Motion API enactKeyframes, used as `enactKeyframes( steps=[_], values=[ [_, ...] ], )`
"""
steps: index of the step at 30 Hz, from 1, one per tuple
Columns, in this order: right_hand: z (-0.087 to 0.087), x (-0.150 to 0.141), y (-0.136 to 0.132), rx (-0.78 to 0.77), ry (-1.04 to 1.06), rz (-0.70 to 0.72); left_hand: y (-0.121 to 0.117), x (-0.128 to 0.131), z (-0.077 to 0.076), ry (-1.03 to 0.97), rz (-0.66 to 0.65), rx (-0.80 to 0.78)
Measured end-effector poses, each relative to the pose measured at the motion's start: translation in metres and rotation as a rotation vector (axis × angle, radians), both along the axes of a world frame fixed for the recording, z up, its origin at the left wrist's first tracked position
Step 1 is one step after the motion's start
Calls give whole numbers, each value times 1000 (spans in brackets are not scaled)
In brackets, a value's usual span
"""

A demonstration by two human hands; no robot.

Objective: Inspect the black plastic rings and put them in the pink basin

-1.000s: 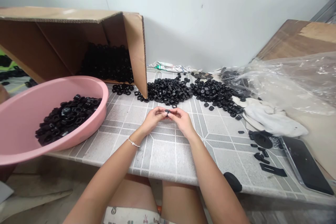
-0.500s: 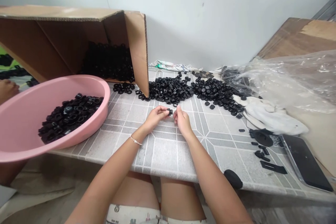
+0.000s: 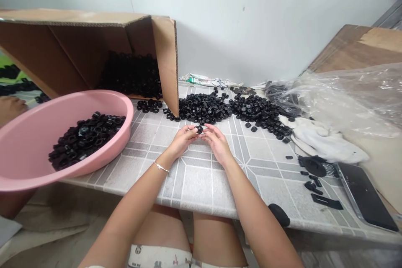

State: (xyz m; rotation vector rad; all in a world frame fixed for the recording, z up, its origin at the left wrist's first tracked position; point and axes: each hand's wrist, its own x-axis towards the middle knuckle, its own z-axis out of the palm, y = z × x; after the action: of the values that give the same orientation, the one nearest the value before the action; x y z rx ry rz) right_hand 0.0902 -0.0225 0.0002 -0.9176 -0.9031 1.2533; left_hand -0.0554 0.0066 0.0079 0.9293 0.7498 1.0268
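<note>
A small black plastic part [image 3: 199,129] is pinched between the thumb and fingers of my left hand [image 3: 182,140], a little above the table. My right hand [image 3: 217,142] is close beside it, fingers stretched toward the part and apart; whether a fingertip touches it is hard to tell. Just beyond my hands lies a pile of black ring-shaped parts [image 3: 202,109]. To its right spreads a second pile of small black cap-like pieces [image 3: 256,109].
A pink basin [image 3: 124,144] of black parts stands at left, before a cardboard box [image 3: 166,54] on its side with more inside. At right are a white cloth [image 3: 323,138], a phone [image 3: 366,194], black scraps and clear plastic [image 3: 354,96]. Another person's hand [image 3: 12,109] shows far left.
The black part has turned in my left hand and tilted. My right hand's fingers have opened out and moved slightly left, closer to it.
</note>
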Motion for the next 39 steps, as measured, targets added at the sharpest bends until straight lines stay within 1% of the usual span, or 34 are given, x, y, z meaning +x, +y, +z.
enactKeyframes(
  steps=[3,8,11,15,17,21,23,24,26,28,29,31,33,36,37,39],
  values=[
    [0,0,0,11,-18,27,0,0,-1,4,-4,20],
    [0,1,-1,35,-37,5,0,0,-1,38,-18,62],
    [0,2,-1,58,-137,27,-1,0,-1,85,-48,73],
    [-4,5,0,50,-242,2,-3,2,1,133,-93,95],
    [-7,6,1,25,-298,18,-5,4,2,160,-138,117],
    [-12,7,1,-88,-370,85,-7,6,3,189,-227,161],
    [-10,8,-1,-92,-430,45,-7,6,1,197,-221,152],
    [-8,9,-3,-62,-489,0,-6,6,0,205,-205,141],
    [-3,9,-6,49,-631,-90,-4,6,-1,230,-168,117],
    [2,9,-8,152,-739,-108,-4,6,-2,251,-147,111],
    [2,8,-9,175,-773,-102,-4,6,-2,257,-149,124],
    [1,7,-9,146,-820,-100,-5,6,-1,269,-166,182],
    [-2,8,-8,53,-846,-85,-8,7,0,323,-179,280],
    [-6,10,-5,-62,-804,-11,-9,8,-1,454,-152,411],
    [-7,10,-5,-66,-775,0,-8,8,-2,480,-136,422],
    [-7,10,-5,-35,-725,5,-5,7,-4,486,-106,392]
  ],
)
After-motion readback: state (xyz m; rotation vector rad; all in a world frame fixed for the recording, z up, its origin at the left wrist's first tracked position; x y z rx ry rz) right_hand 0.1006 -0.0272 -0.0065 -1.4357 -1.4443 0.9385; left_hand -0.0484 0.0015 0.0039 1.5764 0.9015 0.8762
